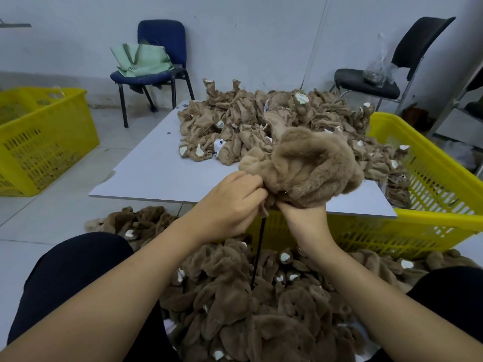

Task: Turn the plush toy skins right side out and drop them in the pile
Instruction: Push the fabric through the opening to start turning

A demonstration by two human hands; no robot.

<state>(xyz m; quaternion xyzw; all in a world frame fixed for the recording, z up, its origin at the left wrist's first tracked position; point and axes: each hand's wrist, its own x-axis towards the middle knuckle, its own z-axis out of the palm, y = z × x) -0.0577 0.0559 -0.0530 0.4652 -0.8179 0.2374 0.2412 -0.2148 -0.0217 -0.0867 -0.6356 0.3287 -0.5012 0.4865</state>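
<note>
A brown furry plush skin (308, 165) is held up above the near edge of the white table (146, 173). My left hand (232, 202) pinches its lower edge with curled fingers. My right hand (303, 212) grips it from below, and the fingers are hidden inside the skin. On the far half of the table lies a heap of inside-out tan skins (261, 124) with white patches. On the floor between my knees spreads the pile of furry turned skins (248, 296).
A yellow crate (431, 194) stands at the table's right, another yellow crate (39, 142) at far left. A blue chair (156, 71) with a green bag and a black chair (379, 79) stand by the wall. A thin black rod (258, 252) rises from the floor pile.
</note>
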